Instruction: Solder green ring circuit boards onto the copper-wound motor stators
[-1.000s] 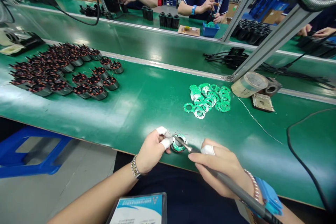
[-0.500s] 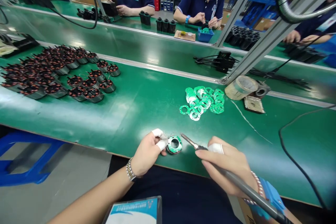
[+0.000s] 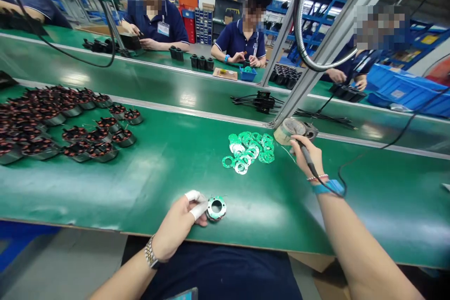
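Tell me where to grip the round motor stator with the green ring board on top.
Grip the round motor stator by its outer edge, coming from the left, where the left hand rests with its taped fingers. The green ring board faces up around an open centre hole, so the edge looks the best hold and leaves that face free.

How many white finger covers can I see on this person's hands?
2 finger covers, one above the other, both on the left hand, beside the green-ringed motor stator. The right hand on the soldering iron shows none, but some may be hidden.
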A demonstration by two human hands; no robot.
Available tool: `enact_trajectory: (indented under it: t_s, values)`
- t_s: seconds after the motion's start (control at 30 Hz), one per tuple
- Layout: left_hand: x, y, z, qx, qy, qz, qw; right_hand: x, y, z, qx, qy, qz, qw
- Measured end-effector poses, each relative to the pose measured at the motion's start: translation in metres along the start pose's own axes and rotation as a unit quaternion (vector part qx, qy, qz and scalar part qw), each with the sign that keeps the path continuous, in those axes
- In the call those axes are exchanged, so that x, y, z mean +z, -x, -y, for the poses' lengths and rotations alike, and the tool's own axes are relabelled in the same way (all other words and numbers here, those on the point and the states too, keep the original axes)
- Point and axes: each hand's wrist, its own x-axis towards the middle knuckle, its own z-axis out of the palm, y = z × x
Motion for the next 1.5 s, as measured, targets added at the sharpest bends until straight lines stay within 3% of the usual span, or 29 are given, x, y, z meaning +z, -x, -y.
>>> enact_trajectory:
  t_s: [0.1,0.2,0.3,0.47,0.67,0.73,0.8,0.87,0.97,1.07,1.17,1.27,1.4,1.5]
  values:
    - [-0.005,0.002,-0.001,-0.003,0.006,0.029,1.000,0.005,0.041,0.045,-0.025,-0.059,0.058,0.996]
    - [-0.008,0.001,-0.002,0.000,-0.003,0.041,0.999,0.013,0.088,0.092,-0.117,-0.199,0.217,0.949]
    - [-0.009,0.001,-0.002,0.001,-0.013,0.046,0.999,0.026,0.120,0.122,-0.127,-0.260,0.274,0.917]
    - [-0.008,0.000,-0.001,0.006,0.010,0.045,0.999,0.045,0.130,0.135,-0.090,-0.275,0.310,0.906]
    - [-0.010,-0.005,0.004,-0.060,0.155,0.101,0.981,0.046,0.129,0.134,-0.104,-0.288,0.321,0.896]
    - [-0.016,-0.005,0.005,-0.033,0.088,0.107,0.990,0.046,0.130,0.132,-0.106,-0.289,0.326,0.894]
    - [-0.023,-0.003,0.005,0.057,-0.065,0.078,0.993,0.047,0.130,0.132,-0.106,-0.289,0.329,0.893]
    - [-0.029,-0.002,0.004,0.175,-0.244,0.045,0.953,0.047,0.129,0.132,-0.107,-0.289,0.328,0.893]
    - [-0.033,-0.002,0.002,0.290,-0.436,0.036,0.851,0.048,0.129,0.133,-0.111,-0.288,0.325,0.894]
    - [-0.034,-0.002,0.003,0.334,-0.513,0.035,0.790,0.048,0.129,0.133,-0.117,-0.289,0.321,0.894]
    - [-0.030,-0.002,0.008,0.360,-0.536,0.019,0.763,0.048,0.130,0.133,-0.118,-0.290,0.318,0.895]
    - [-0.021,-0.002,0.015,0.359,-0.531,-0.029,0.767,0.048,0.131,0.135,-0.111,-0.284,0.316,0.899]
    - [-0.005,0.003,0.023,0.300,-0.475,-0.122,0.818,0.048,0.134,0.138,-0.104,-0.275,0.293,0.910]
    - [0.002,0.011,0.031,0.290,-0.402,-0.131,0.858,0.049,0.137,0.139,-0.096,-0.273,0.288,0.913]
